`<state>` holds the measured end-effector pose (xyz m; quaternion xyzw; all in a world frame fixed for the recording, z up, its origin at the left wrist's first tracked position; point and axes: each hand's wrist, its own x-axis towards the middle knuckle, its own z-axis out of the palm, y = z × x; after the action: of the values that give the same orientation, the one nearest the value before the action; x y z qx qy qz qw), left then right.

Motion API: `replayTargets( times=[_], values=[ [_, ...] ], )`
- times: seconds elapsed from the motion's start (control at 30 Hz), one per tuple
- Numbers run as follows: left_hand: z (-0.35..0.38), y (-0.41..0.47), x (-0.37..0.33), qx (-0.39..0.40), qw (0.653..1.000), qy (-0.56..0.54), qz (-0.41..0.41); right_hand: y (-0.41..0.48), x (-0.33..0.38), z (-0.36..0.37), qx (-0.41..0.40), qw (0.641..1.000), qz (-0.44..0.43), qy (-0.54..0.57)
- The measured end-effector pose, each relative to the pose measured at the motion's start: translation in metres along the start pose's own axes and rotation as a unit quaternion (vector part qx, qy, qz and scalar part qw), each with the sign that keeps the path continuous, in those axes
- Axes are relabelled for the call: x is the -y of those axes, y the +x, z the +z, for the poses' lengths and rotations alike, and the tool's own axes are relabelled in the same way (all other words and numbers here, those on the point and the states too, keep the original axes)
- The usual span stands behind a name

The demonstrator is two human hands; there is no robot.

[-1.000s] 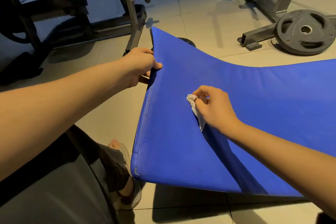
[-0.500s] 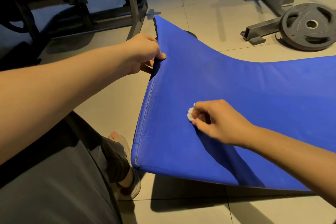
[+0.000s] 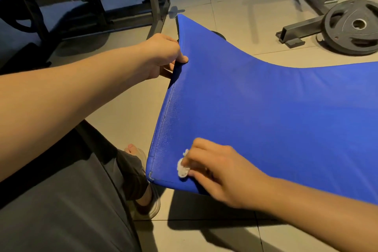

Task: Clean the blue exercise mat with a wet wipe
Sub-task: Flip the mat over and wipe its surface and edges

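The blue padded exercise mat (image 3: 266,118) is held up off the pale tiled floor (image 3: 126,112) at its left end, while its right part runs out of view on the right. The left edge is pinched by the left hand (image 3: 161,55), thumb on top and fingers curled beneath; this grip is unchanged from a second ago, and the edge is kept raised and taut by it.

The change is seen at the right hand (image 3: 221,172). The small crumpled white wet wipe (image 3: 182,169) is clasped under its curled fingertips and pressed onto the mat. A second ago the wipe was placed further from the person, around the middle of the mat's left end, and hung partly unfolded. Since then it has been drawn toward the person and is now found bunched into a ball, close to the near left corner and just short of the near edge. The hand is slightly blurred, so motion is judged to be under way.

One stroke down the left strip is therefore judged nearly finished. The wide area to the right appears still to be wiped, and the wipe would probably have to be carried back to the far side for another pass. A dark round weight plate (image 3: 353,26) lies on the floor at the far right.
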<state>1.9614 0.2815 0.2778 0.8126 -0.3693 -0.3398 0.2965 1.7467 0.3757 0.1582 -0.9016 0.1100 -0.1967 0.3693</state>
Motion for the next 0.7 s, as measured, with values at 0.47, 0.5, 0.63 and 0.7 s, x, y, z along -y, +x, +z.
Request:
replayTargets(
  times=[0.47, 0.5, 0.63, 0.7],
  values=[
    [0.013, -0.007, -0.005, 0.004, 1.0, -0.028, 0.013, 0.004, 0.019, 0.028, -0.045, 0.997, -0.015, -0.053],
    [0.012, -0.008, -0.005, 0.002, 0.999, -0.031, 0.016, -0.002, 0.025, 0.034, 0.01, 0.996, -0.039, -0.08],
    [0.008, -0.007, -0.005, 0.0, 0.998, -0.051, 0.03, 0.018, 0.008, 0.006, -0.093, 0.991, -0.004, -0.094],
    [0.01, -0.009, -0.005, 0.001, 0.998, -0.057, 0.032, 0.031, -0.003, -0.014, -0.233, 0.968, 0.047, -0.084]
  ],
)
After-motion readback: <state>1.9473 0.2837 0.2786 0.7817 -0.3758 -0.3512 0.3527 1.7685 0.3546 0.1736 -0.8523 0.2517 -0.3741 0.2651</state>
